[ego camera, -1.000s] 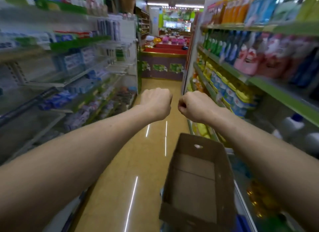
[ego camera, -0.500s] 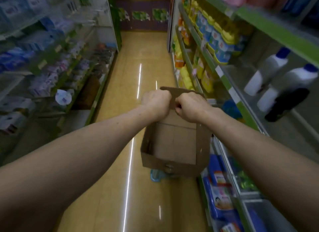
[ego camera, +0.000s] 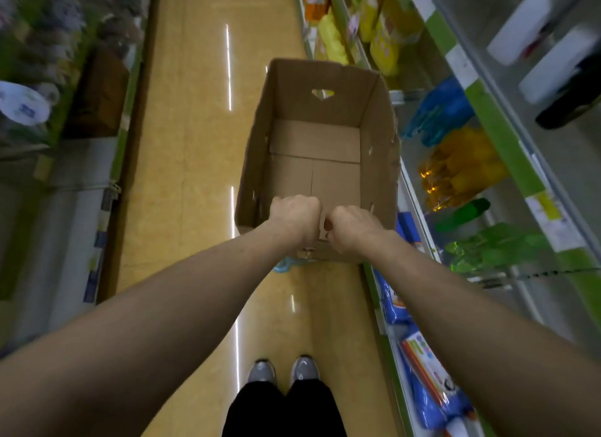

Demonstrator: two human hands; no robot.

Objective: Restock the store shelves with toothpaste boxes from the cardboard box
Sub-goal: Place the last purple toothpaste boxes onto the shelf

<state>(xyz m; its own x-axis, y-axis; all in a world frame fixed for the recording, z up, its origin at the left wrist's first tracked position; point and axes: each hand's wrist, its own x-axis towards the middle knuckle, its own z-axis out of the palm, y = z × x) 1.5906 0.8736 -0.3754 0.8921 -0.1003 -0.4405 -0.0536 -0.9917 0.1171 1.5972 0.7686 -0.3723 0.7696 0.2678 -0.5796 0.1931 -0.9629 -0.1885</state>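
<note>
Since the open brown cardboard box (ego camera: 317, 157) shows a bare floor inside, restocking looks finished; left hand (ego camera: 294, 217) and right hand (ego camera: 351, 228), fists closed on its near rim, hold it over the aisle beside the right shelves, ready to carry it off.

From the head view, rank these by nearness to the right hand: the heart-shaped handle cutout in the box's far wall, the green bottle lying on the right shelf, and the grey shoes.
1. Green bottle, to the right hand's right.
2. Handle cutout, ahead in the cardboard box.
3. Grey shoes, below on the floor.
</note>
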